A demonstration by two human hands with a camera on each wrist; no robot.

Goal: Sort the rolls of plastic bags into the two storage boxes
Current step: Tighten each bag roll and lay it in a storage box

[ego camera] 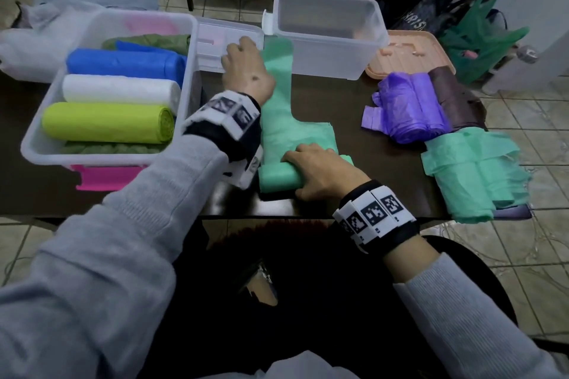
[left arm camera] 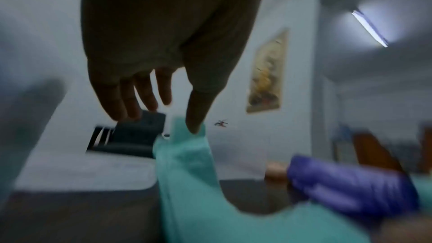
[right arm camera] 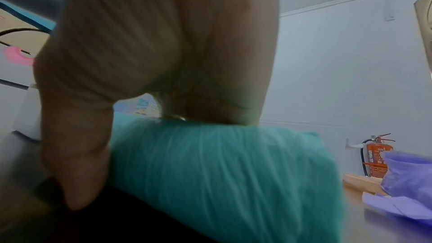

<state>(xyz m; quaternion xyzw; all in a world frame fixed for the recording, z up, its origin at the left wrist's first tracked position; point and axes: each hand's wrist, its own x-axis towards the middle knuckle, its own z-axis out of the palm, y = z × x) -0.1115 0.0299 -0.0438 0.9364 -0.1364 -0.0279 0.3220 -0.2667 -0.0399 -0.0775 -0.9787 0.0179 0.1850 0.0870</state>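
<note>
A mint green roll [ego camera: 278, 177] [right arm camera: 222, 173] lies near the table's front edge, its loose strip [ego camera: 278, 92] [left arm camera: 187, 163] stretched away toward the boxes. My right hand [ego camera: 308, 169] grips the roll, fingers over its top and thumb [right arm camera: 77, 154] down its near side. My left hand [ego camera: 240, 52] [left arm camera: 168, 114] rests with straight fingers at the strip's far end, the thumb touching it. The left box [ego camera: 37, 138] holds blue [ego camera: 123, 63], white [ego camera: 120, 88], lime [ego camera: 104, 122] and olive rolls. Nothing lies in the clear right box [ego camera: 326, 52].
Purple [ego camera: 412, 108], brown [ego camera: 452, 101] and another mint roll [ego camera: 471, 175] lie on the table's right side. A clear lid [ego camera: 215, 40] sits between the boxes, a peach lid [ego camera: 409, 55] behind the purple roll, a pink lid [ego camera: 104, 177] under the left box. Bags [ego camera: 474, 31] stand on the floor.
</note>
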